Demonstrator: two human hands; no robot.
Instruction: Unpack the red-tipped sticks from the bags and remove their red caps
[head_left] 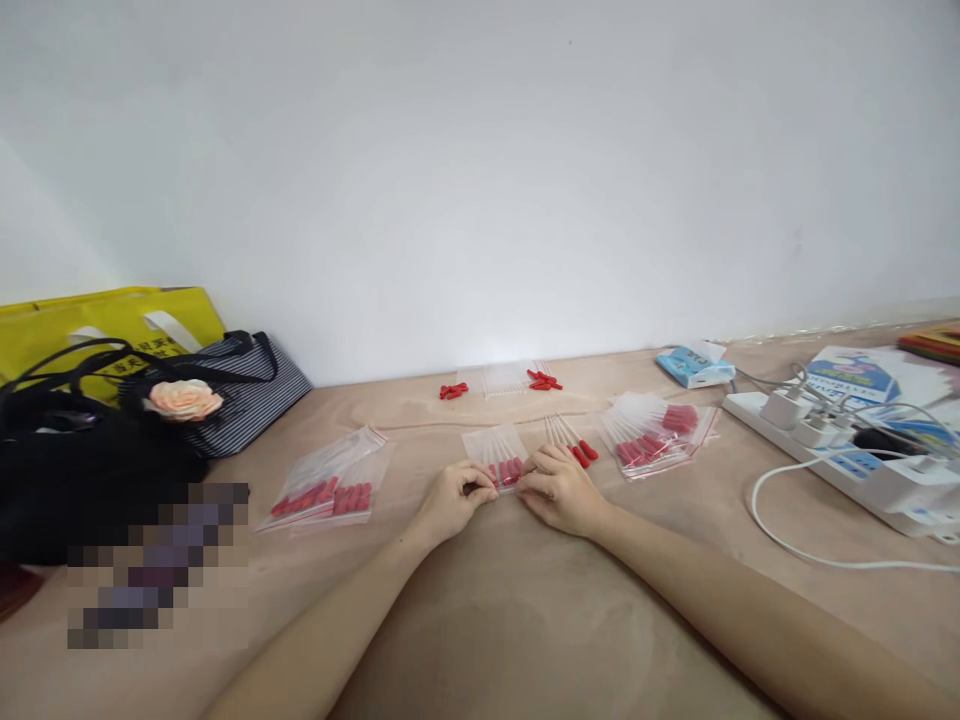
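Centrally in the head view, a clear zip bag [489,442] of red-handled sticks lies on the worktop [510,620] between the two hands. The left hand [459,498] pinches its near left corner between thumb and fingertips; the right hand [559,490] pinches the near right corner, fingers curled over it. Just beyond the right hand lie loose red-handled sticks [583,453] — handles angled toward the person's right. Filled zip bags sit in two groups, one on the left [345,480] and one on the right [649,435]. Near the wall [480,180], two small heaps of red pieces [453,391] flank thin white sticks [510,384] — well beyond the fingers. A white power strip [832,455] stands far right.
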